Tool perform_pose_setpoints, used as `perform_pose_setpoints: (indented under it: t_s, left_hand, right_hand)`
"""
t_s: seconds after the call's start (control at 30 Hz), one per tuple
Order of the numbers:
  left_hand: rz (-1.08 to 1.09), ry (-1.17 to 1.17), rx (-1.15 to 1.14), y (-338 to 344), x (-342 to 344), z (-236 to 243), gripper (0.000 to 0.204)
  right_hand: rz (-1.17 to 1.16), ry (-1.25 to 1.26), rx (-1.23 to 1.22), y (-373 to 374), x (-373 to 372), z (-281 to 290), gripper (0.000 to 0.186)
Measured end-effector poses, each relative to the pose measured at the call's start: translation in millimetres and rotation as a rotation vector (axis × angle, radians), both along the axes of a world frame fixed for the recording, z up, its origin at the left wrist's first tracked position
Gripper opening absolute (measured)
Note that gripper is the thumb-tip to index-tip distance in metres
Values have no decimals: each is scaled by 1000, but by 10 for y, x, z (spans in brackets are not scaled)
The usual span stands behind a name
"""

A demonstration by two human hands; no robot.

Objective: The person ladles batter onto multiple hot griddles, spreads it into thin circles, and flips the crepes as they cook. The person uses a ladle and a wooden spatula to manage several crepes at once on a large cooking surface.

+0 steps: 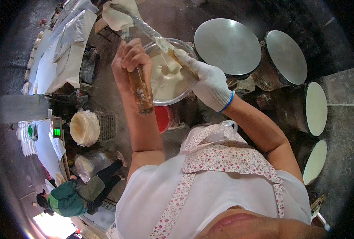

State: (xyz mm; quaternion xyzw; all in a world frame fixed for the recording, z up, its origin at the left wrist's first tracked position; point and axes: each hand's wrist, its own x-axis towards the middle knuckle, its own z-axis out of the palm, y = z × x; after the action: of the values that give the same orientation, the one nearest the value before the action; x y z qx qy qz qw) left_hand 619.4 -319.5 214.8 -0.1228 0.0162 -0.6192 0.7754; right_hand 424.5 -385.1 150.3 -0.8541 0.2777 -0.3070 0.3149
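Left of the metal bowl (184, 45), a wooden-handled tool (140, 92) is clasped in the left grip (132, 59); at its right rim, a long-handled tool (145, 27) is grasped by the gloved right grip (212, 83). Pale batter (161, 83) is held inside.

readable text: none | green-lit display (57, 132): marks too small to read
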Motion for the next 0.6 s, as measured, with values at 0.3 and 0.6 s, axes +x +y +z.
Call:
perform_pose_setpoints:
  t_s: [0.3, 0.6]
  left_hand:
    - [224, -745, 1004, 534, -52, -1119, 25]
    - [164, -39, 395, 929, 369, -1120, 28]
  right_hand:
    - [204, -248, 159, 150, -144, -521, 48]
    - [107, -264, 529, -232, -169, -793, 47]
